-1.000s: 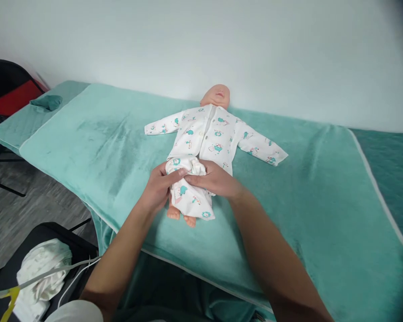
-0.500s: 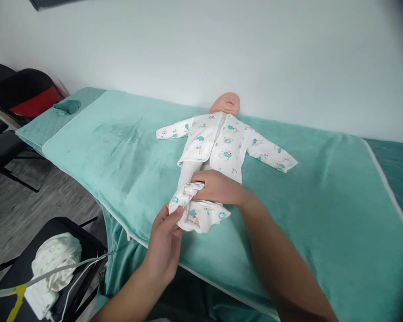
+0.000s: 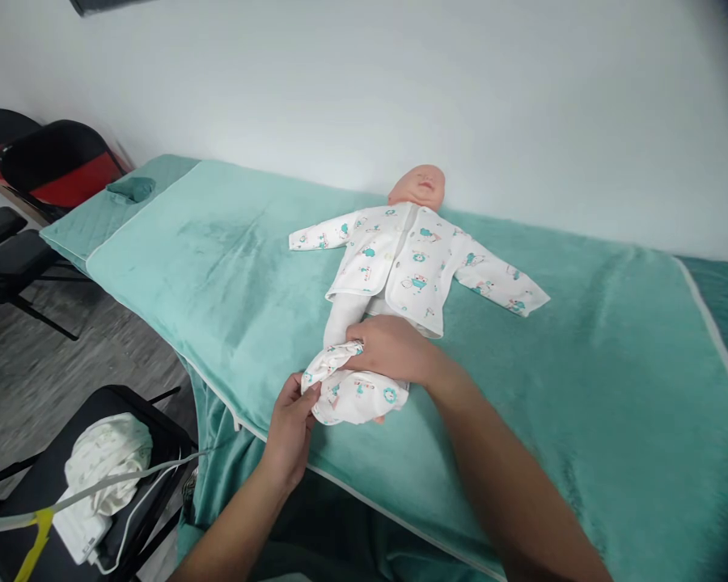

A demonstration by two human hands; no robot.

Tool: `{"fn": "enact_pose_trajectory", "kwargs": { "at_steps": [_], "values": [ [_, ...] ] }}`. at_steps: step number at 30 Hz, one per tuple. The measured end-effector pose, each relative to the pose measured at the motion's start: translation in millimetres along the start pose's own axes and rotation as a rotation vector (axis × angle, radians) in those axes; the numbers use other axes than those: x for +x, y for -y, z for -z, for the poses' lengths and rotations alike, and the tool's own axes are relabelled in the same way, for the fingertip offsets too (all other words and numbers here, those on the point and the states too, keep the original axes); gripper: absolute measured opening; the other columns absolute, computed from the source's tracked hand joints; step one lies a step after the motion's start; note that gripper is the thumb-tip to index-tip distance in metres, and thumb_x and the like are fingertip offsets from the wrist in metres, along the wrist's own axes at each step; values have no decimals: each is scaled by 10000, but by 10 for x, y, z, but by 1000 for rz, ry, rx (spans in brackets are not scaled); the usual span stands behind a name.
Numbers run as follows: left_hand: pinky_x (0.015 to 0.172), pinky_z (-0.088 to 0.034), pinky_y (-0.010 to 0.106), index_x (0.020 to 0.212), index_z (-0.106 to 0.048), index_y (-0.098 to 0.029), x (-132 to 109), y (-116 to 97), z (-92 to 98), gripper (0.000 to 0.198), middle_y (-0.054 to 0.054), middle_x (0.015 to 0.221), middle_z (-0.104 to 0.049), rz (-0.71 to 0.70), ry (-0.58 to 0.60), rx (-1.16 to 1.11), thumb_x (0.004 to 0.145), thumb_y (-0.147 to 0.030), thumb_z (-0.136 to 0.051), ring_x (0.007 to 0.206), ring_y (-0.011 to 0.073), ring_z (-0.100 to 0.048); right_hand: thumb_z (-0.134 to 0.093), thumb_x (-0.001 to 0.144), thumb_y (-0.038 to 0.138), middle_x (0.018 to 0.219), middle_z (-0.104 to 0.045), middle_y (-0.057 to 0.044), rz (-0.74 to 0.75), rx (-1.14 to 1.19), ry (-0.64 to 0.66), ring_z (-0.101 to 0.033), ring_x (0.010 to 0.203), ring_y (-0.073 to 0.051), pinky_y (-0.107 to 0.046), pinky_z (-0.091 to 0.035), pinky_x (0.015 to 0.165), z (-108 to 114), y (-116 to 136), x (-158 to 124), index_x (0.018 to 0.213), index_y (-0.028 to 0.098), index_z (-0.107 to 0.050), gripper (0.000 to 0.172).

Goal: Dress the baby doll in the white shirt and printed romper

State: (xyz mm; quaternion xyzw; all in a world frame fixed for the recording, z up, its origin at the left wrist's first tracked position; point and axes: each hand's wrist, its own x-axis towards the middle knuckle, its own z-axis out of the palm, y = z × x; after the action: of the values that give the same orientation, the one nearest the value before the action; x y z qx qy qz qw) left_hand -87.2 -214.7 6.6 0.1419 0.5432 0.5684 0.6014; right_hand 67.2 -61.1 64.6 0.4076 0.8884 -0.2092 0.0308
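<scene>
A baby doll (image 3: 421,187) lies on its back, wearing a white printed jacket (image 3: 370,250) with its sleeves spread. White cloth covers its upper legs (image 3: 344,315). Matching printed baby pants (image 3: 361,398) are bunched around the lower legs, and a bit of skin-coloured foot peeks out below them. My left hand (image 3: 291,428) pinches the pants' left edge between thumb and fingers. Reaching across from the right, my right hand (image 3: 391,347) is closed on the gathered upper edge of the pants. Its fingertips are partly hidden by the cloth.
A green padded cover (image 3: 218,250) lies over the bed, which stands against a white wall. At lower left, a black chair (image 3: 30,517) holds a crumpled white cloth (image 3: 112,453) and a white box with a cable. More chairs (image 3: 61,162) stand at far left.
The pants have been drawn slightly lower left and spread rounder, with a bit of foot now showing beneath. Both hands keep their hold. The whole view has shifted a little.
</scene>
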Motion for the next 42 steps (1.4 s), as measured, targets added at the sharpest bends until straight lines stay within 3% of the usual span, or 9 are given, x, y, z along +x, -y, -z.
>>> {"fn": "enact_pose_trajectory", "kwargs": {
  "at_steps": [5, 13, 20, 25, 32, 36, 39, 42],
  "values": [
    [700, -399, 223, 905, -673, -179, 11, -43, 18, 358, -27, 827, -598, -69, 7, 174, 817, -496, -814, 766, 112, -482, -600, 940, 539, 932, -804, -80, 25, 2, -5, -725, 858, -251, -327, -295, 635, -2, -13, -3, 901, 216, -752, 359],
    [720, -382, 226, 933, -685, -174, -58, -61, 18, 345, -17, 848, -600, -51, 23, 184, 849, -489, -795, 796, 116, -478, -663, 900, 512, 892, -789, -75, 47, 61, 1, -705, 821, -249, -319, -304, 625, 4, -35, -7, 887, 227, -745, 296],
    [767, -444, 259, 962, -683, -163, 41, -107, 6, 320, 31, 914, -686, -3, 172, 63, 876, -456, -777, 811, 136, -567, -693, 855, 479, 793, -741, -24, 35, 245, -27, -626, 730, -187, -300, -309, 631, 36, -75, -34, 799, 224, -686, 261],
    [739, -430, 250, 1033, -674, -173, 266, -123, 1, 368, 1, 892, -658, -125, 146, 186, 880, -498, -758, 801, 132, -549, -707, 846, 525, 715, -663, 11, 40, 373, -62, -573, 697, -157, -288, -297, 629, 36, -123, -40, 735, 209, -608, 349],
    [714, -426, 259, 975, -619, -197, 537, -177, -75, 351, -19, 853, -610, -343, 77, 377, 914, -537, -682, 778, 143, -520, -696, 851, 617, 694, -641, 17, -2, 461, -40, -569, 690, -161, -286, -320, 618, 82, -105, -51, 738, 205, -592, 440],
    [760, -436, 275, 972, -610, -202, 665, -211, -123, 342, 8, 905, -650, -447, 61, 449, 949, -543, -621, 835, 165, -564, -687, 857, 639, 828, -721, -5, 27, 535, -13, -640, 795, -208, -299, -411, 666, 95, -150, -60, 883, 204, -694, 436],
    [768, -428, 279, 957, -612, -205, 808, -245, -129, 342, 15, 904, -666, -519, 72, 497, 959, -548, -600, 843, 171, -575, -713, 866, 535, 1036, -780, -14, 48, 621, 24, -695, 963, -264, -341, -498, 782, 91, -190, -69, 1115, 238, -733, 388],
    [725, -407, 273, 925, -604, -206, 976, -308, -155, 349, 3, 849, -644, -536, 95, 508, 968, -552, -579, 794, 162, -549, -759, 835, 436, 1118, -791, -6, 29, 643, 47, -708, 1026, -295, -381, -535, 846, 78, -208, -71, 1202, 284, -725, 399]
  ]
}}
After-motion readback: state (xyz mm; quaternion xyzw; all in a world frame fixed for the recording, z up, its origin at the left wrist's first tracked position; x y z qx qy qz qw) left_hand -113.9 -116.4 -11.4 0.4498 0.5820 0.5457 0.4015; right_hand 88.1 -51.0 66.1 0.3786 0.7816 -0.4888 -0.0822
